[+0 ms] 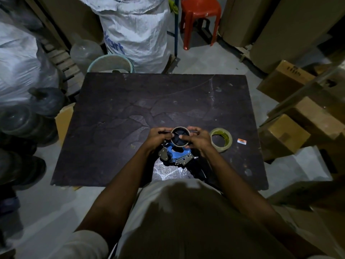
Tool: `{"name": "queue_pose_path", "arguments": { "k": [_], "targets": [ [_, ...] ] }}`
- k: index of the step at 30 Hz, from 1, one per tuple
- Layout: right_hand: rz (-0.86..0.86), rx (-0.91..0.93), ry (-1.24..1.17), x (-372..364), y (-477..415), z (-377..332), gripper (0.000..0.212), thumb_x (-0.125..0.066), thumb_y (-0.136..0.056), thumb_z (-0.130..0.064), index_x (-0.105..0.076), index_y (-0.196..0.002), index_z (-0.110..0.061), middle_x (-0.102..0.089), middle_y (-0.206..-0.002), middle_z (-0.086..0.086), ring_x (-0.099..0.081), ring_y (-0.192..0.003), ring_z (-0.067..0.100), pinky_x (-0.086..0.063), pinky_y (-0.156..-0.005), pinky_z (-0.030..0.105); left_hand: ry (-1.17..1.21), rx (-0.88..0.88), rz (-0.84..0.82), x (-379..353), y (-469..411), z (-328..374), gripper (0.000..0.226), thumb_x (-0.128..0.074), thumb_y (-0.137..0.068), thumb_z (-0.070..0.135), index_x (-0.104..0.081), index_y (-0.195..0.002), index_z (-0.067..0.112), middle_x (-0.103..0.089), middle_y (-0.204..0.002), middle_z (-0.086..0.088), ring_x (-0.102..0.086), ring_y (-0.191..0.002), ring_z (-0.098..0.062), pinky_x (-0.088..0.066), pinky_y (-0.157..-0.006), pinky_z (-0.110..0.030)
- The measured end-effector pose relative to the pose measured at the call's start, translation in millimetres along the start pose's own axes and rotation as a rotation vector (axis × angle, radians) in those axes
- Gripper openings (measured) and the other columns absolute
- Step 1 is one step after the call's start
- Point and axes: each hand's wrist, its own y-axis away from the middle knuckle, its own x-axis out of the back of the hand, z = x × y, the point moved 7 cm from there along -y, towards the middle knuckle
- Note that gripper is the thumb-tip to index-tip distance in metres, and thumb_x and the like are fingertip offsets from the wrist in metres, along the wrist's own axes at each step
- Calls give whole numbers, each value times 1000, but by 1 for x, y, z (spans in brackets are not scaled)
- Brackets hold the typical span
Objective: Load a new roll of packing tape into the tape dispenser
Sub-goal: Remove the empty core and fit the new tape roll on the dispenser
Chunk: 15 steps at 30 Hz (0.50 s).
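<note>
A blue and metal tape dispenser (177, 156) lies on the dark table (130, 109), near its front edge. On the dispenser's black hub sits a thin brown cardboard core (180, 137). My left hand (159, 139) grips the core's left side, thumb on the hub. On the right side of the core, my right hand (198, 140) holds on with its thumb also pressed to the hub. A new roll of clear packing tape (221, 139) lies flat on the table just right of my right hand.
A small orange-and-white label (242, 141) lies right of the roll. Crumpled clear film (168, 171) sits under the dispenser at the table's front. Cardboard boxes (285, 139) crowd the right side, sacks and a bucket (112, 64) the back left, a red stool (200, 17) behind.
</note>
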Motion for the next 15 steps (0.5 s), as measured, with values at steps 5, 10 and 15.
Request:
{"name": "queue_pose_path", "arguments": {
  "k": [5, 10, 15],
  "targets": [
    [33, -27, -20, 1, -2, 2, 62, -94, -72, -1, -65, -126, -7, -73, -117, 21, -76, -93, 35, -64, -80, 59, 15, -19, 20, -2, 3, 1, 23, -68, -83, -13, -74, -96, 5, -76, -74, -3, -72, -63, -14, -56, -57, -22],
    [77, -33, 6, 0, 0, -2, 53, -96, -70, -1, -68, -114, -7, -74, -108, 17, -76, -99, 40, -63, -83, 62, -10, -56, 41, -1, 2, 2, 24, -67, -84, -13, -74, -99, 4, -77, -75, 0, -73, -64, -13, -58, -61, -22],
    [155, -26, 105, 0, 0, -2, 48, -103, -59, -11, -71, -95, -13, -78, -103, 13, -79, -89, 34, -66, -76, 57, -19, -83, 81, 2, 2, -1, 24, -67, -85, -13, -74, -98, 6, -78, -74, 3, -73, -65, -12, -58, -62, -22]
  ]
}}
